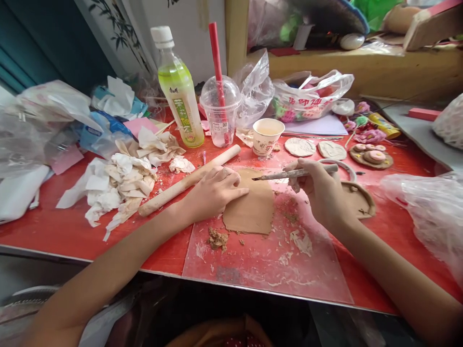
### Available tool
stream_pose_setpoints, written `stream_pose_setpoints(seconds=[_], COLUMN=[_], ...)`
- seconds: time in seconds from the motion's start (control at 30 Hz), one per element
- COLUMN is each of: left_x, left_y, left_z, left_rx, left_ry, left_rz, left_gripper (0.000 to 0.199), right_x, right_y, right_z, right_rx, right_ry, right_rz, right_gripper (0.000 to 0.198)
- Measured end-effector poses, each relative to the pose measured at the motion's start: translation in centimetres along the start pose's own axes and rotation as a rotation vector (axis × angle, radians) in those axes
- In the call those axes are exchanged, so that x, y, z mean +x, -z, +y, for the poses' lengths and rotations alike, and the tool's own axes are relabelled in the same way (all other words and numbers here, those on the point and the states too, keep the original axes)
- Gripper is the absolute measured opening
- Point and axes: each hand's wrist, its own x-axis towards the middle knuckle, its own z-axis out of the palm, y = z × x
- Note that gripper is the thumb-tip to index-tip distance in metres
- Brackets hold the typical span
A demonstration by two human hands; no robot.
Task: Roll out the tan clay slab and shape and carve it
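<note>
Fingers of the right hand (323,188) are clamped on a slim brush (282,175), its dark tip over the clay slab (249,212). The left hand's (211,190) fingers curl, thumb outstretched at the slab's left side; whether they grip anything I cannot tell. The slab lies toward the far left corner of a clear sheet (311,270), by the table's (173,246) front edge.

bottle (183,103): 茉莉柚茶 | paper cup (266,137): 中 | bag (307,99): characters unclear
</note>
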Motion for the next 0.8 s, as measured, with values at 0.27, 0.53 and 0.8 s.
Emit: stream_pose_setpoints(seconds=[0.27,0.53,0.8], left_x=[-0.1,-0.3,-0.3], left_y=[0.8,0.4,0.4], left_z=[-0.6,-0.7,-0.4], left_rx=[0.082,0.252,0.257], left_ry=[-0.062,-0.085,-0.092], left_rz=[0.105,0.168,0.139], left_gripper=[0.030,0.028,0.025], right_x=[-0.5,-0.8,-1.1], right_y=[-0.1,-0.1,-0.2], right_z=[-0.1,-0.2,-0.3], right_rx=[-0.137,-0.190,-0.250], right_ry=[0.006,-0.071,-0.144], right_rz=[-0.089,-0.165,-0.222], right_gripper=[0.027,0.025,0.026])
